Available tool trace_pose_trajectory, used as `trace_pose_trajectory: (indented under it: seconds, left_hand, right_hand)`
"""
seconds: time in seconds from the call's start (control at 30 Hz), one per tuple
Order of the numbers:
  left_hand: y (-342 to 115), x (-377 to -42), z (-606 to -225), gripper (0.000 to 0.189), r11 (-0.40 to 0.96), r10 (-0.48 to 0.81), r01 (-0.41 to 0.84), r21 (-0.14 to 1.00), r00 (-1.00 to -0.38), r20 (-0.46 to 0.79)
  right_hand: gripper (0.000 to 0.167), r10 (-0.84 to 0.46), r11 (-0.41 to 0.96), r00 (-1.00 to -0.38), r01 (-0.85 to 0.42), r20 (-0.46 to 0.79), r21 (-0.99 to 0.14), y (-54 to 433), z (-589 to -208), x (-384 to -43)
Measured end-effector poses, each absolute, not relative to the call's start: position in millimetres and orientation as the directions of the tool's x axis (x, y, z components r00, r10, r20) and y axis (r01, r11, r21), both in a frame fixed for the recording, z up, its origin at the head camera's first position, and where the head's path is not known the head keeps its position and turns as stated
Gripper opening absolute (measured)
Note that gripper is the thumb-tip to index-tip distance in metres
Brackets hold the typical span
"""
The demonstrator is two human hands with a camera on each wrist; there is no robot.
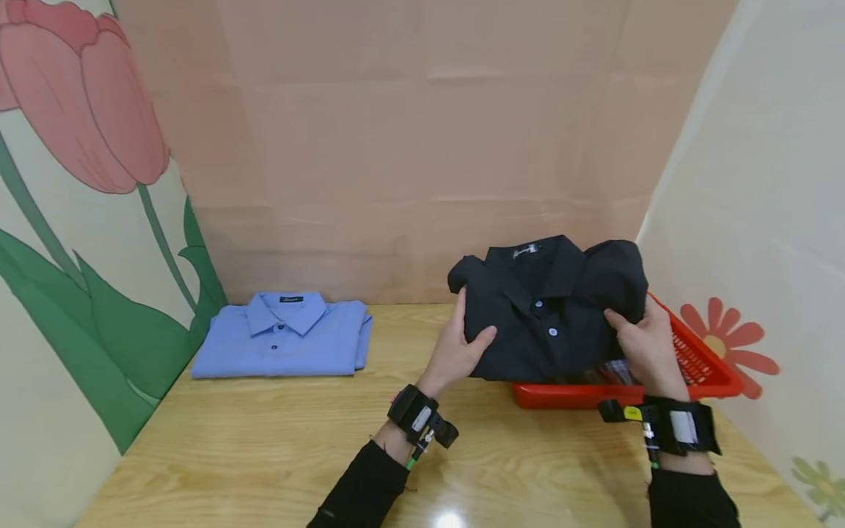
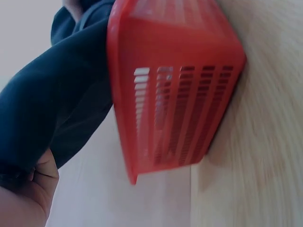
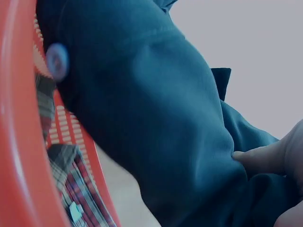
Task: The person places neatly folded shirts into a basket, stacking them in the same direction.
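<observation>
A folded black shirt (image 1: 528, 315) with pale buttons and a collar is held up in front of me, over the left part of a red plastic basket (image 1: 554, 396). My left hand (image 1: 455, 348) grips its left side, thumb on the front and fingers behind. On the other side my right hand (image 1: 647, 345) pinches the cloth, its thumb pressing the front. The right wrist view shows that thumb sinking into the dark fabric (image 3: 156, 118). In the left wrist view the shirt (image 2: 52, 90) hangs beside the slotted basket wall (image 2: 180, 109).
Plaid cloth (image 3: 85, 189) lies inside the basket, partly covered by the shirt. A neatly folded blue shirt (image 1: 284, 337) rests at the back left of the wooden table (image 1: 264, 447). A brown-covered wall (image 1: 409, 147) stands behind, with a flower-printed panel on each side.
</observation>
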State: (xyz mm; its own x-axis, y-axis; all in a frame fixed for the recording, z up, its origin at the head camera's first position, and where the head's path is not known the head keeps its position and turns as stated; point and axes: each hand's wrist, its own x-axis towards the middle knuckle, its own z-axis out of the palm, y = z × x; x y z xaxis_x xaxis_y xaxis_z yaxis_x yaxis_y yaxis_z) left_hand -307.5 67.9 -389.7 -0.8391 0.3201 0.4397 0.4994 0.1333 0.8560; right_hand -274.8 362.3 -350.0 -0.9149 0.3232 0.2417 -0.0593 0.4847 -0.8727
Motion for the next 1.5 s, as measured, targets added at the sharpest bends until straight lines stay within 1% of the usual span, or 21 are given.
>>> trace_pose_trajectory:
  seconds: [0.17, 0.27, 0.33, 0.4, 0.5, 0.57, 0.67, 0.73, 0.9, 1.0, 1.17, 1.27, 1.43, 1.5]
  left_hand:
    - [84.7, -303.8, -388.1, 0.095, 0.132, 0.338, 0.501, 0.855, -0.834, 0.436]
    - [93.4, -304.2, -385.9, 0.095, 0.137, 0.351, 0.549, 0.824, -0.805, 0.478]
    - [98.5, -305.1, -384.7, 0.087, 0.151, 0.369, 0.600, 0.786, -0.772, 0.518]
    - [103.5, -306.3, -384.6, 0.073, 0.181, 0.388, 0.640, 0.746, -0.744, 0.544]
    - [111.3, -308.3, -386.4, 0.053, 0.257, 0.401, 0.672, 0.694, -0.728, 0.556]
    - [116.6, -309.1, -388.4, 0.049, 0.316, 0.407, 0.681, 0.660, -0.726, 0.554]
    - [124.5, -309.4, -391.1, 0.051, 0.383, 0.429, 0.682, 0.623, -0.729, 0.534]
    - [129.8, -308.9, -391.9, 0.054, 0.407, 0.450, 0.672, 0.618, -0.737, 0.505]
    - [142.5, -307.4, -390.4, 0.070, 0.478, 0.497, 0.592, 0.649, -0.791, 0.356]
    - [148.8, -307.0, -389.1, 0.078, 0.537, 0.519, 0.561, 0.631, -0.809, 0.278]
    - [155.6, -307.7, -389.2, 0.078, 0.601, 0.535, 0.563, 0.567, -0.811, 0.238]
    - [158.2, -309.5, -391.9, 0.075, 0.645, 0.544, 0.575, 0.504, -0.808, 0.226]
    - [160.1, -311.4, -396.4, 0.072, 0.712, 0.588, 0.624, 0.321, -0.780, 0.214]
    - [160.8, -312.0, -396.2, 0.070, 0.724, 0.598, 0.635, 0.269, -0.772, 0.215]
  right_hand:
    - [0.057, 0.369, 0.493, -0.893, -0.046, 0.257, -0.869, 373.3, -352.4, -274.4]
    - [0.057, 0.400, 0.490, -0.878, -0.036, 0.261, -0.871, 380.0, -352.9, -274.3]
    - [0.058, 0.420, 0.491, -0.868, -0.029, 0.266, -0.871, 383.7, -352.9, -274.2]
    - [0.057, 0.443, 0.493, -0.854, -0.022, 0.272, -0.870, 386.9, -352.9, -274.3]
    - [0.055, 0.482, 0.493, -0.830, -0.009, 0.282, -0.870, 390.8, -353.1, -275.0]
    - [0.053, 0.509, 0.486, -0.815, 0.007, 0.277, -0.874, 393.6, -353.9, -275.0]
    - [0.052, 0.535, 0.490, -0.801, 0.037, 0.267, -0.871, 398.9, -356.8, -274.5]
    - [0.051, 0.547, 0.507, -0.790, 0.049, 0.277, -0.861, 403.2, -360.0, -274.6]
    - [0.042, 0.569, 0.558, -0.746, 0.041, 0.346, -0.829, 414.8, -368.8, -279.2]
    - [0.038, 0.574, 0.591, -0.712, 0.019, 0.404, -0.806, 423.6, -373.2, -282.5]
    - [0.037, 0.582, 0.644, -0.670, 0.034, 0.460, -0.765, 437.5, -378.9, -283.4]
    - [0.036, 0.581, 0.662, -0.677, 0.070, 0.452, -0.746, 443.4, -382.2, -283.8]
    - [0.032, 0.552, 0.690, -0.697, 0.075, 0.457, -0.719, 447.8, -387.6, -285.1]
    - [0.034, 0.537, 0.698, -0.710, 0.072, 0.455, -0.712, 448.5, -388.7, -284.8]
